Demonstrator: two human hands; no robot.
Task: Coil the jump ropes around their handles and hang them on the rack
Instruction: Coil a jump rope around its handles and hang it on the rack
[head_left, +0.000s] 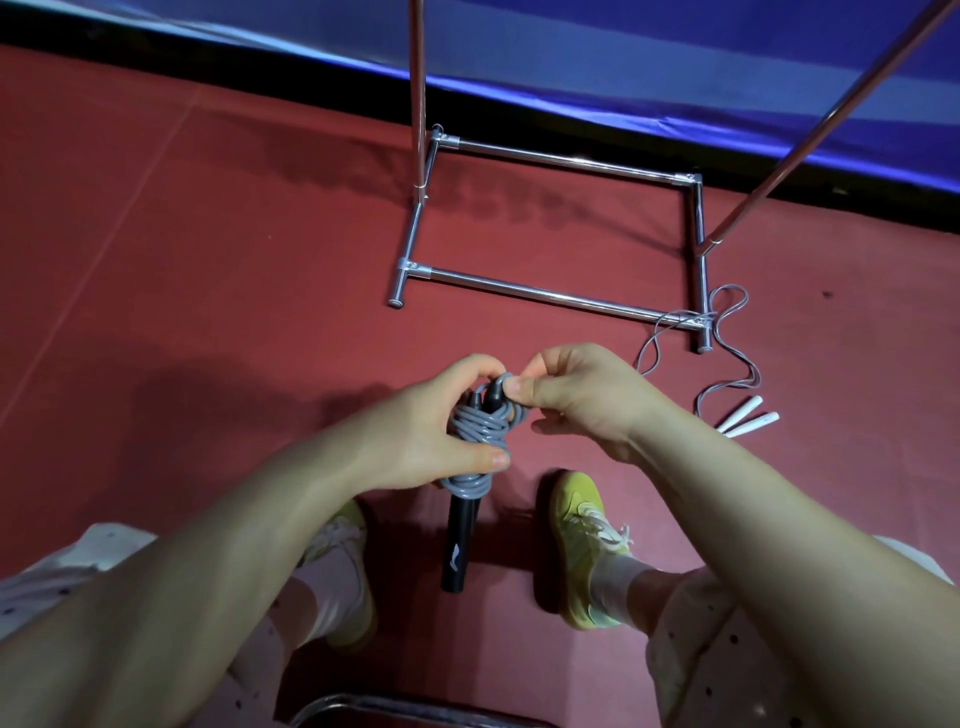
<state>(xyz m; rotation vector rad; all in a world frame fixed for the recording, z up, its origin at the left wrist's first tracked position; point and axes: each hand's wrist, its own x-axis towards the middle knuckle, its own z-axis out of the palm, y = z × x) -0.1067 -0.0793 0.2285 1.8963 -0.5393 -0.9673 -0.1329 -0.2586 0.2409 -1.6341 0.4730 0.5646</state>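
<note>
A jump rope with two black handles (460, 540) hangs in front of me, its grey cord (480, 431) wound in several turns around the handles' upper part. My left hand (426, 431) grips the coiled bundle, thumb across the cord. My right hand (582, 395) pinches the cord at the top of the handles. A second grey rope (737, 358) with white handles (748, 422) lies loose on the floor at the right, draped over the rack's foot. The chrome rack (550, 296) stands ahead, with its uprights (417, 78) rising out of view.
The floor is a red mat (208, 260), and a blue padded barrier (675, 67) runs along the back. My feet in yellow shoes (584, 540) stand on either side of the hanging handles. A metal chair edge (363, 712) shows at the bottom.
</note>
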